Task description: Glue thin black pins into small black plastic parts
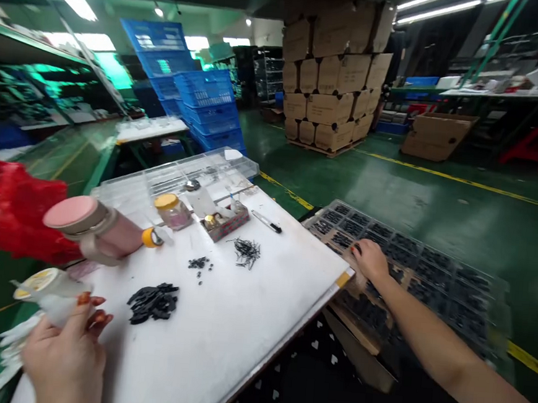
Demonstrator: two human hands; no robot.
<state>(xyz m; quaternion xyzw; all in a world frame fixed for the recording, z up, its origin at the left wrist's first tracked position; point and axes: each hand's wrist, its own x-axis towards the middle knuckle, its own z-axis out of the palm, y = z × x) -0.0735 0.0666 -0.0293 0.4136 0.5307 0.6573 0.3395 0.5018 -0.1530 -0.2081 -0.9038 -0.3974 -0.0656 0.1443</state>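
At the table's left edge my left hand (pixel 66 347) is raised with its fingers curled together; what they hold, if anything, I cannot make out. Just behind it are a whitish translucent piece (pixel 58 306) and a yellow-topped tub (pixel 39 283). My right hand (pixel 370 259) reaches down over a clear compartment tray (pixel 498 306) of small black parts, its fingers bent at a near-left compartment. Something dark shows by its fingertips, too small to name. On the white tabletop (pixel 221 340) lie a pile of flat black pieces (pixel 153 303), tiny black bits (pixel 199 263) and thin black pins (pixel 245 252).
A pink tumbler (pixel 121 236), yellow-lidded jar (pixel 172 211), tape roll (pixel 152 237), small box (pixel 227 223) and utility knife (pixel 267 221) stand or lie on the table. Red plastic (pixel 17 206) hangs left. Blue crates (pixel 206 106) and stacked cartons (pixel 335 76) stand beyond.
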